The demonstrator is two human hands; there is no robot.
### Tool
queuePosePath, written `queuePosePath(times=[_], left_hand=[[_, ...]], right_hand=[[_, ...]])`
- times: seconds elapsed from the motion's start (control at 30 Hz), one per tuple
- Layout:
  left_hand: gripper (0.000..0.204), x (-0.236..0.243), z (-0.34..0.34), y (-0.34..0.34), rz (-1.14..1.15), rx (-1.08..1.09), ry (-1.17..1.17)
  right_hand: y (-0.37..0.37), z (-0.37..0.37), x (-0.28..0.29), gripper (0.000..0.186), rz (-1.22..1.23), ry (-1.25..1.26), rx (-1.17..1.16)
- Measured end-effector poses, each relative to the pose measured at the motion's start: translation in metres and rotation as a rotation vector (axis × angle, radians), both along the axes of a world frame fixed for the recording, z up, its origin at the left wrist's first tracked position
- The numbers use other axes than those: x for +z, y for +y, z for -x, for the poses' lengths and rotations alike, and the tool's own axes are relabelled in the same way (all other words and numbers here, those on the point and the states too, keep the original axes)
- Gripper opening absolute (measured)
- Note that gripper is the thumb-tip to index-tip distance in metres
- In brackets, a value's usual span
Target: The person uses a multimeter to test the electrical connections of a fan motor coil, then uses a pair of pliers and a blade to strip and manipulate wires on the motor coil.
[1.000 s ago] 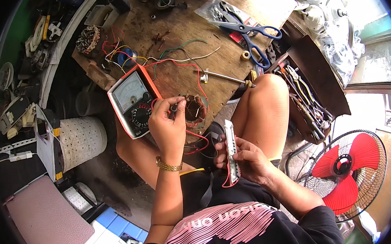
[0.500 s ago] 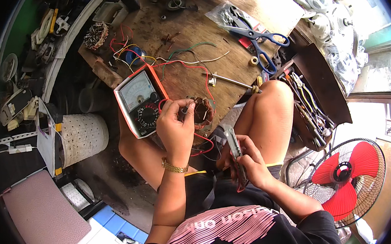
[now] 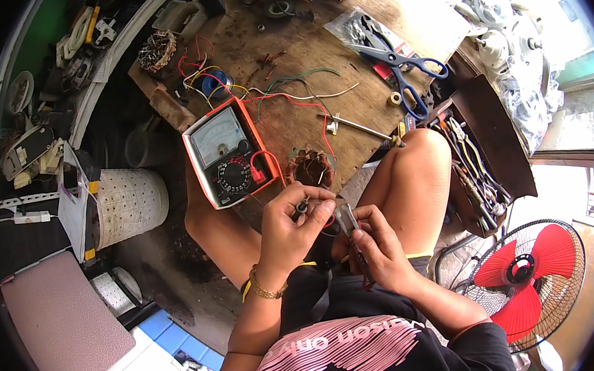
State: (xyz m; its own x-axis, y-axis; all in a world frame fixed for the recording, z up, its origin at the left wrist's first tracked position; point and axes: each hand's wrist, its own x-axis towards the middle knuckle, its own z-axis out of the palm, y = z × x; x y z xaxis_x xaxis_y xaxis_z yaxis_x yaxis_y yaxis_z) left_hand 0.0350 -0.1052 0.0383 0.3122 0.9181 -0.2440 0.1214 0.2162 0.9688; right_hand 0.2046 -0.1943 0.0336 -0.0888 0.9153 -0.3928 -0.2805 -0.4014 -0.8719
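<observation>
My left hand [image 3: 290, 230] is pinched around a dark, slim probe [image 3: 300, 211], its thumb and finger close to the tip of a silver tool with red trim, apparently a utility knife [image 3: 348, 221], in my right hand [image 3: 383, 258]. Just above them on the wooden bench, a copper-wound ring coil [image 3: 310, 164] has wires attached. An orange-and-white analog meter [image 3: 217, 139], with a red lead plugged in, rests at the bench's near left corner. Whether a thin wire is between my fingertips is too small to tell.
The wooden bench [image 3: 287, 38] holds loose coloured wires, blue-handled scissors [image 3: 416, 90], a screwdriver [image 3: 364, 127] and a second coil [image 3: 158, 49]. An open toolbox [image 3: 495, 152] and a red-bladed fan [image 3: 521, 280] stand right; a perforated white drum [image 3: 131, 211] sits left, beside cluttered shelves.
My left hand has moved away from the coil, down and right with the probe, toward the silver tool. My right hand tilted the tool and raised it slightly, so both hands now meet below the coil.
</observation>
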Motion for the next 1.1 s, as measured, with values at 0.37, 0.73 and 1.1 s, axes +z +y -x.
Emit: queuePosePath(times=[0.37, 0.73, 1.1], left_hand=[[0.011, -0.008, 0.005, 0.003, -0.030, 0.030, -0.009], [0.017, -0.010, 0.002, -0.012, 0.095, 0.032, -0.146], [0.013, -0.025, 0.021, -0.030, 0.207, 0.019, -0.198]], right_hand=[[-0.002, 0.005, 0.001, 0.021, 0.048, 0.025, 0.097], [0.002, 0.012, 0.006, 0.021, 0.089, 0.015, 0.026], [0.055, -0.021, 0.015, 0.023, -0.266, -0.689, -0.021]])
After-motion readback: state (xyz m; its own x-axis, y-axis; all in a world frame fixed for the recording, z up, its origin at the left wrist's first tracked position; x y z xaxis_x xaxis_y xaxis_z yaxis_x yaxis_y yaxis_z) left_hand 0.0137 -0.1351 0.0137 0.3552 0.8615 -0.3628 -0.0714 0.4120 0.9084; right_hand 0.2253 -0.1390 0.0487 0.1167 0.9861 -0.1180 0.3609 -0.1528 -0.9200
